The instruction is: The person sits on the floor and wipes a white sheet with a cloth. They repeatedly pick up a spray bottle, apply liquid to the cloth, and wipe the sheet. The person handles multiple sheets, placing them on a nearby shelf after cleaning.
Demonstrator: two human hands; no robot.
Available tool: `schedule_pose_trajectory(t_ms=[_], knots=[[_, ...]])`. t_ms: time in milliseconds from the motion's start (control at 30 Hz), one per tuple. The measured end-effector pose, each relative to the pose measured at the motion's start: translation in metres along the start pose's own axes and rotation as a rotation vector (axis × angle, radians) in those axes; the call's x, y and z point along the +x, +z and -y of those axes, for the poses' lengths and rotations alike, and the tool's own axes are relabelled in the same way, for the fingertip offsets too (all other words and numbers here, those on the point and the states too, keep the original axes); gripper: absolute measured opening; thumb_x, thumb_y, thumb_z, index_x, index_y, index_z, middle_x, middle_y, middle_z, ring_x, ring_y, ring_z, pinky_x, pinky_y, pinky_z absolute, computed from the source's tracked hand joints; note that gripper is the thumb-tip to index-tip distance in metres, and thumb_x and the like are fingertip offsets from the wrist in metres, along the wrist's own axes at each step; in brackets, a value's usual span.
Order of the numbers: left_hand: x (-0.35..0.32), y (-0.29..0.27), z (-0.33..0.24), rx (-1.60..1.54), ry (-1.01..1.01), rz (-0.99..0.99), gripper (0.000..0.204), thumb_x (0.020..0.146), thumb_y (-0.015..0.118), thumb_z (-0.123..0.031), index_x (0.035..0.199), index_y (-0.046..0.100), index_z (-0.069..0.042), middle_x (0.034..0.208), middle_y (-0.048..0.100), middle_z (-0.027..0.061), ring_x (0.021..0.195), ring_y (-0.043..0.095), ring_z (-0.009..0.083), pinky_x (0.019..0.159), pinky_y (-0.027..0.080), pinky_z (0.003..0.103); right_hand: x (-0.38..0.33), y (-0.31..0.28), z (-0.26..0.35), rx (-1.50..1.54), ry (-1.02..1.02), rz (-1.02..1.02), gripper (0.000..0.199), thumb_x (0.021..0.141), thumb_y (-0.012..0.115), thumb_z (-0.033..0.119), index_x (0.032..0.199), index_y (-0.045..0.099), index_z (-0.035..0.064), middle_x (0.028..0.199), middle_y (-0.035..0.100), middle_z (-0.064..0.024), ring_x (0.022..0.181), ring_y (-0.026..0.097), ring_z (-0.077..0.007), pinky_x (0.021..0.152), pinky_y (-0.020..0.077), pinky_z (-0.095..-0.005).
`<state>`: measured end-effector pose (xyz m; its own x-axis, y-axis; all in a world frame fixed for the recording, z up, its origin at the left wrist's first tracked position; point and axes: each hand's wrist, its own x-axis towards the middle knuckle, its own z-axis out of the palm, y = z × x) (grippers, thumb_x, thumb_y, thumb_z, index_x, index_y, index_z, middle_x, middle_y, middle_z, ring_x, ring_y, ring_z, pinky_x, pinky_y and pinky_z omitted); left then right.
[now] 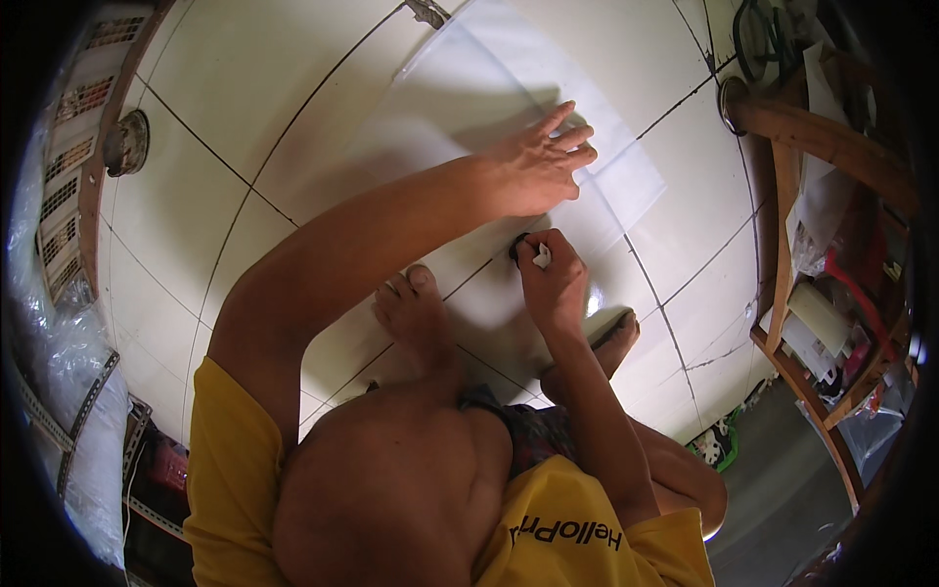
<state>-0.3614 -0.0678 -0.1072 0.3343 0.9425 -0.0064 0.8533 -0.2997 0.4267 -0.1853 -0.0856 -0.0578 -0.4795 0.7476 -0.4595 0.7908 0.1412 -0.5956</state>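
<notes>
Floor [293,88]: I see white tiles with dark grout lines filling the view from 9 to 2 o'clock; I am squatting on them, one bare foot [416,318] near the centre and another [611,342] at about 4 o'clock of it.
Shelf [831,147]: a wooden rack at 3 o'clock, stuffed with packets and papers, well apart from the work.
Bags [68,440]: clear plastic sacks and perforated metal strips at 8 o'clock, also well apart.
Plastic sheet [626,181]: a clear, glossy sheet lies flat on the tiles at 12 to 1 o'clock; its edges are faint, so I cannot trace all of it.
Left hand [538,161]: open, fingers spread and pressed palm-down on the sheet, pinning it.
Right hand [553,279]: closed in a pinch around a small white piece [541,256], just below the left hand, at the sheet's near part.
Dark object [516,245]: something small and dark sits at the right fingertips, touching the sheet; I cannot tell what it is.
Doing it well, in my judgement: I would keep the left palm flat and firm so the sheet stays taut, work the right fingertips close to that palm, and keep the feet off the sheet.
</notes>
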Motion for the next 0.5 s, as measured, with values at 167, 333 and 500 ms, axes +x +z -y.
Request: schedule_pose_trajectory(t_ms=[167, 333, 500], knots=[[0.0, -0.003, -0.001, 0.022, 0.001, 0.036, 0.016, 0.08, 0.066, -0.012, 0.087, 0.078, -0.018, 0.146, 0.052, 0.0084, 0.149, 0.029, 0.032, 0.126, 0.008, 0.062, 0.008, 0.007, -0.001, -0.025, -0.023, -0.021, 0.01, 0.082, 0.067, 0.004, 0.093, 0.067, 0.0045, 0.091, 0.069, -0.018, 0.084, 0.068, -0.037, 0.077, 0.0534, -0.0444], [-0.001, -0.003, 0.0, 0.003, -0.004, 0.011, 0.015, 0.08, 0.066, -0.013, 0.086, 0.078, -0.018, 0.144, 0.053, 0.0079, 0.149, 0.03, 0.0316, 0.126, 0.009, 0.062, 0.01, 0.013, -0.004, -0.066, -0.089, -0.03, 0.013, 0.08, 0.067, 0.003, 0.092, 0.067, 0.0067, 0.089, 0.067, -0.0168, 0.084, 0.067, -0.0377, 0.076, 0.053, -0.0462], [-0.001, -0.002, 0.0, -0.014, -0.011, -0.01, 0.013, 0.079, 0.067, -0.014, 0.085, 0.078, -0.018, 0.143, 0.054, 0.0072, 0.148, 0.032, 0.0321, 0.125, 0.011, 0.062, 0.011, 0.014, -0.004, -0.089, -0.092, -0.004, 0.017, 0.076, 0.068, 0.002, 0.093, 0.067, 0.0071, 0.086, 0.066, -0.0162, 0.083, 0.066, -0.0381, 0.075, 0.0528, -0.047]])
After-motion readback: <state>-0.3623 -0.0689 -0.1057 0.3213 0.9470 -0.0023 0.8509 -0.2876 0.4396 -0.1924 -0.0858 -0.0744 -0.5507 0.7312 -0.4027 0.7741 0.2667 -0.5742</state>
